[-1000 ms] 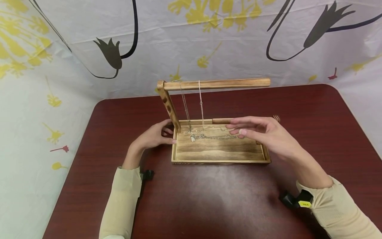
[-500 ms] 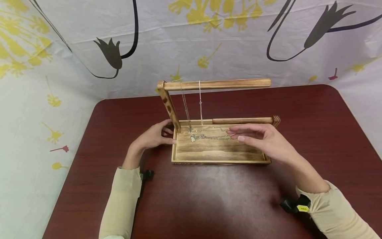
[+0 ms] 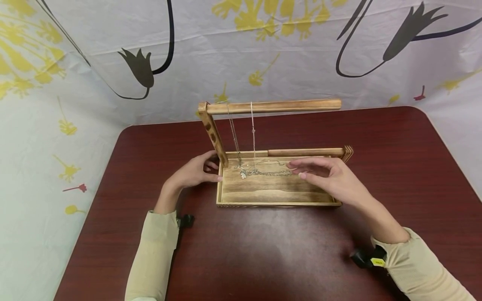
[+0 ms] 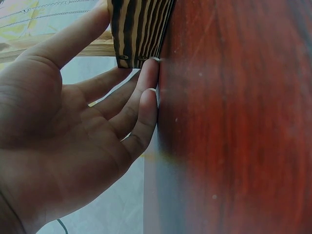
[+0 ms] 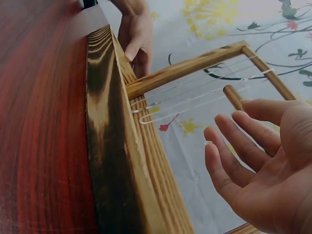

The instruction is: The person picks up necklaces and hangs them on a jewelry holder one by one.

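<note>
A wooden jewelry stand (image 3: 276, 196) has a shallow tray, a left post (image 3: 213, 134) and a top rod (image 3: 278, 105). A thin chain necklace (image 3: 233, 128) and a pale necklace (image 3: 253, 131) hang from that rod. In the tray lie fine silver chains (image 3: 271, 173) with a small pendant (image 3: 243, 174). My left hand (image 3: 193, 170) holds the tray's left end, thumb on the rim and fingers round the back corner. Over the tray's right part hovers my right hand (image 3: 327, 177), fingers apart and slightly bent. The right wrist view shows nothing between its fingers (image 5: 222, 168).
A lower wooden rod (image 3: 312, 151) runs along the tray's back, ending at a striped right post (image 3: 348, 152). The stand sits on a dark red table (image 3: 263, 251). A white patterned cloth (image 3: 301, 62) hangs close behind the table.
My right hand has lowered and drawn slightly towards me, uncovering the lower rod and striped post. My left hand and the hanging necklaces keep their places.
</note>
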The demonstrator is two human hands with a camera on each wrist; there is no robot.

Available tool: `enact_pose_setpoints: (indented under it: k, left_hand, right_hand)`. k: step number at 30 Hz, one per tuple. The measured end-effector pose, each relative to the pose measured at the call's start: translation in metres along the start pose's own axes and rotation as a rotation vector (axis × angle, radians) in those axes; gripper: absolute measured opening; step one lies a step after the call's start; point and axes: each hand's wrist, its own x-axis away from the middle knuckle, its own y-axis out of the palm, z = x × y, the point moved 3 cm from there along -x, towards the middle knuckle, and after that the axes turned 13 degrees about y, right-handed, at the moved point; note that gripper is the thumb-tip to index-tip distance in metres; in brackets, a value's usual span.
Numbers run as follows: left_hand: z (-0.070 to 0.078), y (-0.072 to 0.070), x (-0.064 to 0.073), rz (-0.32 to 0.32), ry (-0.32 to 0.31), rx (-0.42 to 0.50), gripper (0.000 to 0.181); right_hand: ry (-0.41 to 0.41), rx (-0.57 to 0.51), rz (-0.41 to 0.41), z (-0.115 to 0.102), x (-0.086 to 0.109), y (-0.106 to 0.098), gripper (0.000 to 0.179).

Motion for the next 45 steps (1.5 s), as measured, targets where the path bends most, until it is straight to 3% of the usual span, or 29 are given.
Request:
enact_pose_setpoints:
  k: [7,12,25,35,45]
  left_hand:
    - [-0.001,0.000,-0.001,0.001,0.000,-0.002,0.090]
    - [0.000,-0.001,-0.001,-0.001,0.003,0.003,0.090]
    - [-0.001,-0.002,-0.003,-0.004,-0.002,0.007,0.091]
    - [0.000,0.000,-0.003,-0.007,-0.017,0.004,0.090]
    - [0.001,0.001,-0.001,0.006,-0.023,-0.009,0.089]
  right_hand:
    - [0.043,0.020,0.026,0.012,-0.005,0.001,0.032]
    - [0.028,0.046,0.055,0.020,-0.009,0.002,0.030]
    - [0.055,0.075,0.133,0.023,-0.016,0.005,0.026]
    - [0.049,0.063,0.135,0.027,-0.025,0.011,0.026]
    - [0.067,0.128,0.151,0.036,-0.033,0.015,0.025]
